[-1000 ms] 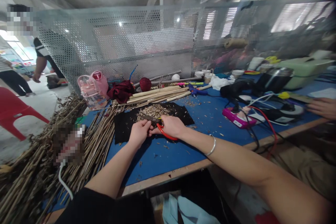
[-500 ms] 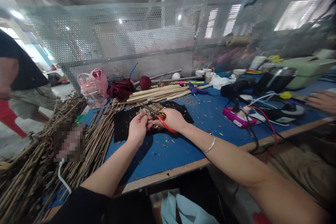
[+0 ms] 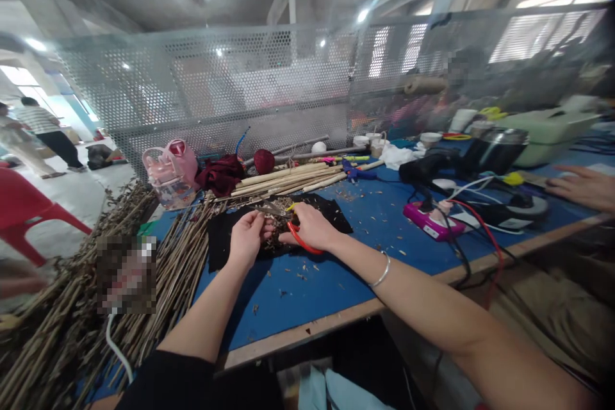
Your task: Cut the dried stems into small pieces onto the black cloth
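My right hand [image 3: 311, 225] is wrapped round the handles of orange-handled scissors [image 3: 303, 242], whose blades point left over a black cloth [image 3: 221, 240]. Close to the blade tips, my left hand [image 3: 247, 237] has its fingertips pinched together; whatever is between them is too small to make out. Small dry plant clippings [image 3: 276, 205] lie heaped on the cloth under and behind both hands. More bits are scattered across the blue tabletop [image 3: 288, 295].
Long dry stalks [image 3: 177, 269] cover the left side. Behind the cloth lie pale sticks [image 3: 283, 178], a blue glue gun [image 3: 358, 172] and a pink bottle [image 3: 173, 173]. A purple power strip [image 3: 432, 223] with cables stands right; another person's hand [image 3: 583, 186] rests beyond.
The scissor blades have opened wider, and my hands have moved slightly apart. The view has tilted up a little. The person standing at the left has left the view, showing a red chair.
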`<state>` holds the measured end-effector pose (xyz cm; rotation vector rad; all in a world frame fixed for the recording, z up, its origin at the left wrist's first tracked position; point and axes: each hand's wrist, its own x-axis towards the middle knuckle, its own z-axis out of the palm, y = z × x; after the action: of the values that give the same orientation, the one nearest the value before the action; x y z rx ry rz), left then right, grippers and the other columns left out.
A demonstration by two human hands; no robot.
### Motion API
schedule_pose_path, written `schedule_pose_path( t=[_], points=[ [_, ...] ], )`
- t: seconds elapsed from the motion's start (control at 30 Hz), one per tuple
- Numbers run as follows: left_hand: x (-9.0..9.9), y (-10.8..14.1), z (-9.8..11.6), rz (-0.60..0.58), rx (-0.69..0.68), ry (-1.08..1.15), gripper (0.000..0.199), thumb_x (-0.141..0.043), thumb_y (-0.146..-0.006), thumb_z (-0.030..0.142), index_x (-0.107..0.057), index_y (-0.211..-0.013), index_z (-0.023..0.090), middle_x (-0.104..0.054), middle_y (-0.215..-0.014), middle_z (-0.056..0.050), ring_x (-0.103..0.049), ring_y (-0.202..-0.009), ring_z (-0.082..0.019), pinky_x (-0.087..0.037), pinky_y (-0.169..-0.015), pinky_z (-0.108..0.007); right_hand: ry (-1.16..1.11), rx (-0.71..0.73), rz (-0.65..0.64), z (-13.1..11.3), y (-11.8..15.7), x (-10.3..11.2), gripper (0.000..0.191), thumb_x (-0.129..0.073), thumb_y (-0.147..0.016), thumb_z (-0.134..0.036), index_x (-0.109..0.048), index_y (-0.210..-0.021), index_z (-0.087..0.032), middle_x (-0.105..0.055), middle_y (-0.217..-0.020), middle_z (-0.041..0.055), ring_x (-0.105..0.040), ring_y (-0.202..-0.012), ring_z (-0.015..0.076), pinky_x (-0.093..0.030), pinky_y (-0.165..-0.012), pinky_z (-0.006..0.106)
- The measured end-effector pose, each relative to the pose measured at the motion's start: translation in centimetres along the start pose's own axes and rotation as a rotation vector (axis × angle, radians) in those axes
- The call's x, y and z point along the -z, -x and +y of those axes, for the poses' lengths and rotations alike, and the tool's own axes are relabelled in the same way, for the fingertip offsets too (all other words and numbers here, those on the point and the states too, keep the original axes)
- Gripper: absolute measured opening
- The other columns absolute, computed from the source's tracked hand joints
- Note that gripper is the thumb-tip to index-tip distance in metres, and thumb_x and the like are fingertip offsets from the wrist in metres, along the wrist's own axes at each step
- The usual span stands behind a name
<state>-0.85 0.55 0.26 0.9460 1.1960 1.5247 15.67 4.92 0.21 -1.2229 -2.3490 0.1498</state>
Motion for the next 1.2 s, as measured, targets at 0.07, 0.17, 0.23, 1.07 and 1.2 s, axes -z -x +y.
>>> schedule_pose_path(
  t=[0.07,0.17,0.23,1.07,1.2],
  points=[
    [0.0,0.0,-0.1,-0.027,0.002,-0.002,0.022,-0.065,-0.069,0.030,-0.057,-0.079,0.012,-0.064,-0.070,-0.003,-0.058,-0.054,-0.006,-0.048,-0.052,-0.016,0.009,0.027,0.004,-0.1,0.1,-0.1,0.060,-0.062,-0.061,-0.064,-0.049,-0.095,-0.016,-0.054,-0.092,0.0082,-0.052,-0.087,0.0218,-0.038,-0.070,0.032],
    [-0.4,0.0,-0.2,-0.048,0.013,0.003,0.021,-0.065,-0.068,0.025,-0.058,-0.081,0.012,-0.066,-0.073,-0.004,-0.061,-0.058,-0.008,-0.050,-0.057,-0.018,0.021,0.038,0.022,-0.2,0.2,-0.2,0.061,-0.061,-0.061,-0.066,-0.049,-0.094,-0.016,-0.054,-0.094,0.0086,-0.051,-0.089,0.0229,-0.038,-0.070,0.032],
    [-0.5,0.2,-0.2,-0.046,0.023,0.003,0.019,-0.065,-0.068,0.024,-0.059,-0.082,0.011,-0.066,-0.074,-0.005,-0.061,-0.060,-0.008,-0.050,-0.058,-0.019,0.022,0.039,0.019,-0.2,0.2,-0.3,0.062,-0.061,-0.061,-0.065,-0.048,-0.095,-0.016,-0.054,-0.095,0.0088,-0.051,-0.089,0.0233,-0.038,-0.071,0.033],
    [-0.5,0.6,-1.2,-0.019,0.088,-0.162,0.019,-0.056,-0.073,0.027,-0.061,-0.063,0.012,-0.062,-0.057,-0.004,-0.057,-0.047,-0.010,-0.049,-0.049,-0.022,0.058,-0.098,-0.202,-0.9,0.4,0.0,0.053,-0.058,-0.063,-0.067,-0.050,-0.085,-0.019,-0.063,-0.077,0.0046,-0.061,-0.073,0.0213,-0.035,-0.056,0.026],
    [-0.1,0.4,-1.7,-0.055,0.106,-0.202,0.018,-0.054,-0.075,0.025,-0.061,-0.066,0.011,-0.065,-0.062,-0.006,-0.059,-0.051,-0.011,-0.050,-0.052,-0.023,0.094,-0.115,-0.250,-0.5,0.3,-0.4,0.056,-0.055,-0.062,-0.071,-0.051,-0.083,-0.019,-0.064,-0.077,0.0052,-0.061,-0.074,0.0219,-0.035,-0.056,0.026]
  ],
)
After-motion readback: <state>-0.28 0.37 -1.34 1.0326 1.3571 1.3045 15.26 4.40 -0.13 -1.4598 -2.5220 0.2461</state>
